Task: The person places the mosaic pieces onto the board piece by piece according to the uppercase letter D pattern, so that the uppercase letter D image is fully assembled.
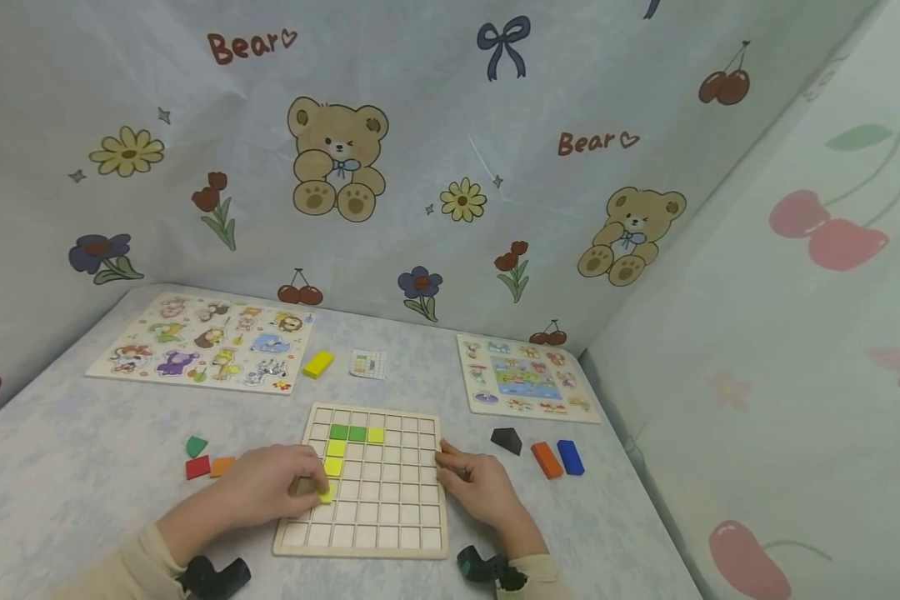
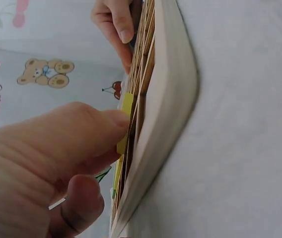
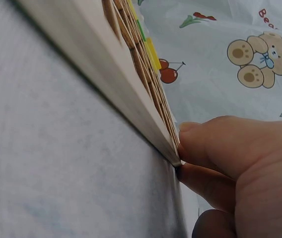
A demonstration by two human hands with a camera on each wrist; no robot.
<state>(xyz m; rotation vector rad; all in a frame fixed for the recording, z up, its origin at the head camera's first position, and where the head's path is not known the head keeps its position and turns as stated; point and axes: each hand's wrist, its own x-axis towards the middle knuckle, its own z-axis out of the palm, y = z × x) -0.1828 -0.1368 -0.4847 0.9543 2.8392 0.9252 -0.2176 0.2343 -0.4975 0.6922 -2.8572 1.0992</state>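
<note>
A wooden grid board (image 1: 390, 514) lies in front of me in the head view. Two green tiles (image 1: 357, 433) and a yellow tile (image 1: 376, 435) sit side by side in an upper row, with further yellow tiles (image 1: 333, 466) in the column below their left end. My left hand (image 1: 270, 483) pinches a yellow square tile (image 2: 125, 119) between thumb and fingers, at the grid just under that column; the tile looks tilted in the left wrist view. At the board's right edge my right hand (image 1: 483, 490) grips the rim, thumb above and a finger below (image 3: 205, 183).
Left of the board lie green (image 1: 196, 447), red (image 1: 197, 467) and orange (image 1: 222, 467) pieces. Dark (image 1: 506, 440), orange (image 1: 547, 460) and blue (image 1: 571, 457) pieces lie right. Behind are an animal puzzle (image 1: 202, 342), yellow block (image 1: 318, 364), grid card (image 1: 368, 364) and another puzzle (image 1: 525, 379).
</note>
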